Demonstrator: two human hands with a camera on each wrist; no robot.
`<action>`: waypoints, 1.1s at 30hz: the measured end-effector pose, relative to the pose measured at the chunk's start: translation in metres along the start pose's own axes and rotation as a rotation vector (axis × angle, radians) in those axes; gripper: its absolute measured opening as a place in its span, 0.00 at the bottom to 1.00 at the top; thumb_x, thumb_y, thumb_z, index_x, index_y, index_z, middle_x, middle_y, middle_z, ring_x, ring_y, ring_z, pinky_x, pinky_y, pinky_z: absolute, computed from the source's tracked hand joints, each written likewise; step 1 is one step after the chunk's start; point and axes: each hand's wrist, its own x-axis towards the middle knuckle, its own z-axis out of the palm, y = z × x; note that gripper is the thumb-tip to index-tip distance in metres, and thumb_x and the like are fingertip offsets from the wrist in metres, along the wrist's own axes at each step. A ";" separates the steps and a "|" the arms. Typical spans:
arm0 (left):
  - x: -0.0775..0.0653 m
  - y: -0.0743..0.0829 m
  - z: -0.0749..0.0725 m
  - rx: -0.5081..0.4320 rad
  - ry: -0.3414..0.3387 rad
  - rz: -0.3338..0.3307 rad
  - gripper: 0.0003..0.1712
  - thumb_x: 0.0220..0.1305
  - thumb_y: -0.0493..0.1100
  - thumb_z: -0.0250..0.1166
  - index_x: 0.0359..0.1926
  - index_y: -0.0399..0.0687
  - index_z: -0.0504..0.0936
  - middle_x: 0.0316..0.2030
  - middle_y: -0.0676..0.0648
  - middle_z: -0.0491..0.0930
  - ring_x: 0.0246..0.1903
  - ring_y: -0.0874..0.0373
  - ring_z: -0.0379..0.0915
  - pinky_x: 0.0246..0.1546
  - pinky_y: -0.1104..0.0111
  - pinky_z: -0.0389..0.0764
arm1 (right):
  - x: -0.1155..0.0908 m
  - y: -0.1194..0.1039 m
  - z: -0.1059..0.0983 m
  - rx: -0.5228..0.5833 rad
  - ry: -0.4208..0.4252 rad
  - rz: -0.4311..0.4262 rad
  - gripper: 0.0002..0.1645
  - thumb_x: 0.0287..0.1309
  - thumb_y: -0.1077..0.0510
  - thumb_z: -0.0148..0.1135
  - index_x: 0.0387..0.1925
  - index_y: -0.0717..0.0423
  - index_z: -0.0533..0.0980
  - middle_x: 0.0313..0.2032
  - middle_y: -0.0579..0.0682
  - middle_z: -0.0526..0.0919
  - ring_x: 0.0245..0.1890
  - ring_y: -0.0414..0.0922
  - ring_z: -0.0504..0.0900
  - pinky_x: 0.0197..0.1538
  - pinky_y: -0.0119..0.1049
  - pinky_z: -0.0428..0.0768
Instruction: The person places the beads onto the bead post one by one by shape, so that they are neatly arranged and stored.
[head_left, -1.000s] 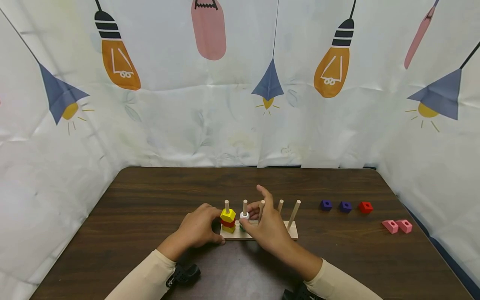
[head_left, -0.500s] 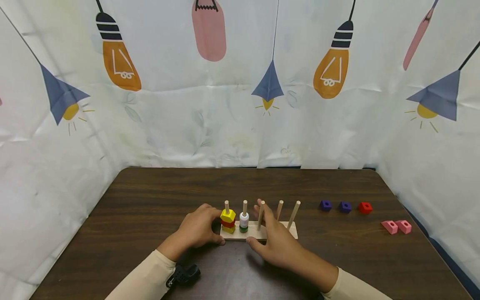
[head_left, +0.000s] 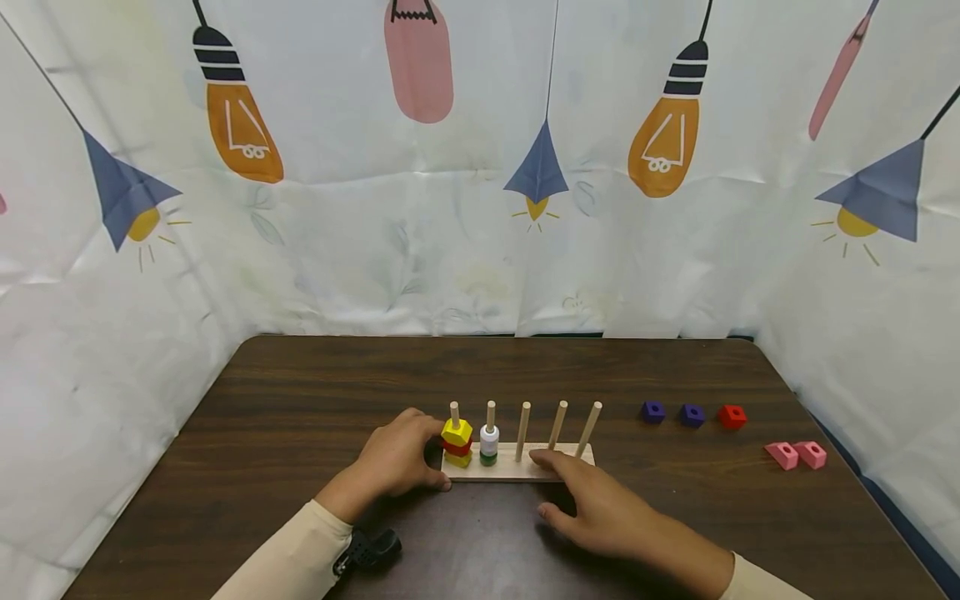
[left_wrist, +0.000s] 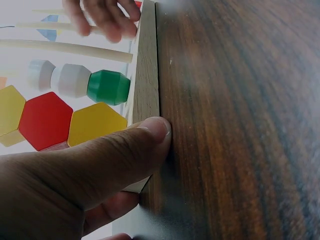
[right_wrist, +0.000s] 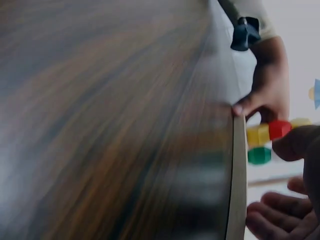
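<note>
A wooden peg board (head_left: 472,473) with several upright pegs stands on the table. My left hand (head_left: 401,452) grips its left end, the thumb (left_wrist: 150,135) on the front edge and the fingers behind. On the leftmost peg sit a yellow hexagonal bead (head_left: 456,432), a red one (left_wrist: 46,121) and another yellow one (left_wrist: 97,123). Two white beads (left_wrist: 71,80) rest over a green bead (left_wrist: 108,87) on the second peg. The other pegs are bare. My right hand (head_left: 607,508) hovers low at the board's front right, fingers loosely extended, holding nothing.
Right of the board lie two dark blue cube beads (head_left: 653,411), a red bead (head_left: 732,417) and two pink slanted beads (head_left: 782,455). A printed white curtain (head_left: 480,250) surrounds the dark wooden table (head_left: 337,375) at the back and sides.
My right hand has let go of the upper white bead on the second peg and moved right and down towards the front. My left hand has stayed at the board's end.
</note>
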 end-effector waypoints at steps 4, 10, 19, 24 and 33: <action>0.000 0.000 0.000 -0.001 -0.003 -0.004 0.35 0.37 0.56 0.88 0.50 0.58 0.86 0.47 0.54 0.83 0.54 0.52 0.74 0.42 0.46 0.80 | -0.011 0.016 -0.007 -0.055 0.016 -0.065 0.29 0.67 0.51 0.68 0.65 0.52 0.73 0.60 0.46 0.79 0.61 0.46 0.78 0.59 0.49 0.78; 0.000 0.002 0.000 -0.003 -0.001 -0.017 0.36 0.36 0.56 0.88 0.50 0.58 0.86 0.47 0.53 0.83 0.54 0.52 0.74 0.43 0.45 0.80 | -0.026 0.040 -0.019 -0.049 0.048 -0.086 0.24 0.65 0.53 0.70 0.61 0.52 0.77 0.56 0.39 0.81 0.58 0.44 0.80 0.57 0.47 0.80; 0.000 0.002 0.000 -0.002 0.001 -0.010 0.35 0.36 0.56 0.88 0.49 0.59 0.86 0.47 0.54 0.83 0.53 0.52 0.74 0.43 0.46 0.80 | -0.037 0.064 -0.030 -0.090 0.126 -0.133 0.23 0.60 0.58 0.74 0.56 0.51 0.79 0.53 0.37 0.82 0.54 0.42 0.82 0.54 0.44 0.82; -0.001 0.001 0.000 -0.004 0.000 -0.009 0.34 0.36 0.56 0.88 0.49 0.59 0.86 0.47 0.54 0.83 0.54 0.52 0.74 0.43 0.45 0.80 | -0.035 0.077 -0.038 -0.161 0.186 -0.094 0.23 0.56 0.59 0.77 0.53 0.50 0.80 0.51 0.39 0.83 0.52 0.44 0.83 0.51 0.45 0.83; 0.000 0.001 -0.001 -0.006 0.002 -0.001 0.34 0.37 0.55 0.88 0.49 0.59 0.86 0.47 0.53 0.83 0.54 0.52 0.74 0.42 0.46 0.80 | -0.028 0.114 -0.062 -0.280 0.310 -0.041 0.25 0.50 0.63 0.79 0.51 0.59 0.81 0.50 0.52 0.84 0.53 0.55 0.80 0.53 0.56 0.79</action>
